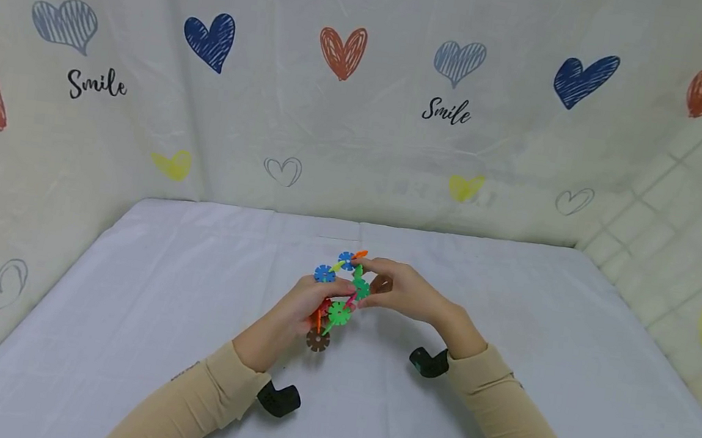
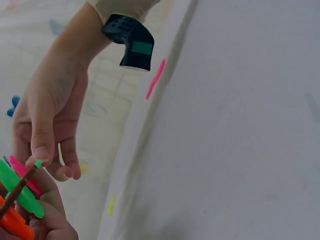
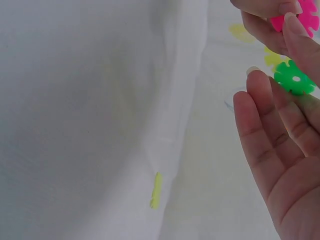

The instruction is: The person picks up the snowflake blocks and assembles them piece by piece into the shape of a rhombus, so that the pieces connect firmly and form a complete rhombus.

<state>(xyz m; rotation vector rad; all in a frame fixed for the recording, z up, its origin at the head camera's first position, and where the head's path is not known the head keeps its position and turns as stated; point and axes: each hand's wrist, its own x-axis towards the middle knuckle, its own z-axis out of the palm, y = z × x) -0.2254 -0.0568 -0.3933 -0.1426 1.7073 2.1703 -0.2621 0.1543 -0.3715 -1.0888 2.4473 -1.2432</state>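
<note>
A linked chain of notched plastic snowflake discs (image 1: 339,313), in blue, green, orange, red, yellow and brown, curves up between both hands above the table. My left hand (image 1: 314,297) grips its lower left part, with the thumb laid across toward the green discs. A brown disc (image 1: 318,340) hangs below that hand. My right hand (image 1: 404,290) pinches the chain from the right, its index finger at the top near a blue disc (image 1: 346,260) and an orange one. In the right wrist view its thumb meets a pink disc (image 3: 309,17), while a green disc (image 3: 295,78) shows behind the fingers.
A white cloth covers the table (image 1: 171,373). Behind it stands a pale backdrop (image 1: 388,135) printed with hearts and lettering. Black wrist cameras (image 1: 279,400) are worn at both sleeves. Narrow pink (image 2: 156,79) and yellow (image 2: 111,205) strips show along a cloth edge in the left wrist view.
</note>
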